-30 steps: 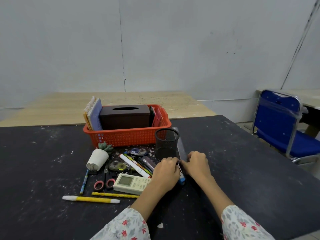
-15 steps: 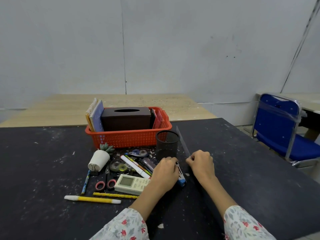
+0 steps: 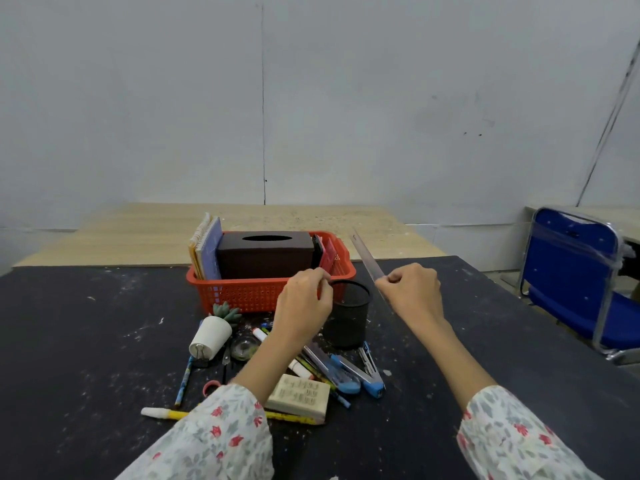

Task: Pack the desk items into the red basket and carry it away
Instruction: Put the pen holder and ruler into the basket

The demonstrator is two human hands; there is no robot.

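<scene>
Gripping a long clear ruler [image 3: 367, 263], the right hand [image 3: 414, 294] holds it up off the black counter [image 3: 86, 341], fingers curled round the lower end, the blade slanting up toward eleven o'clock and ending just right of the red basket [image 3: 256, 292]. The left hand [image 3: 304, 303] hovers at the rim of the black mesh pen cup [image 3: 348, 317], fingertips pinched together; whether anything sits in that grip, I cannot tell.

The red basket stands at twelve o'clock from the hands, on the far part of the counter. It carries spiral notebooks [image 3: 206, 247] upright at its left end, a dark brown tissue box [image 3: 265, 254] in the middle, and slim dark and red items upright at its right end. The pen cup stands upright just in front of the basket's right corner.

At six to eight o'clock from the cup lies the loose pile: a white pot with a small succulent [image 3: 213, 332] tipped on its side, a tape roll [image 3: 244, 346], a white marker [image 3: 277, 351], two blue utility knives [image 3: 349, 372] side by side, a cream remote control [image 3: 299, 396] partly under the left sleeve, a blue pencil [image 3: 183, 381], red-handled scissors [image 3: 214, 384] and a yellow-and-white pen [image 3: 162, 414] nearest the person.

A blue chair [image 3: 575, 271] stands at three o'clock, off the counter.
</scene>
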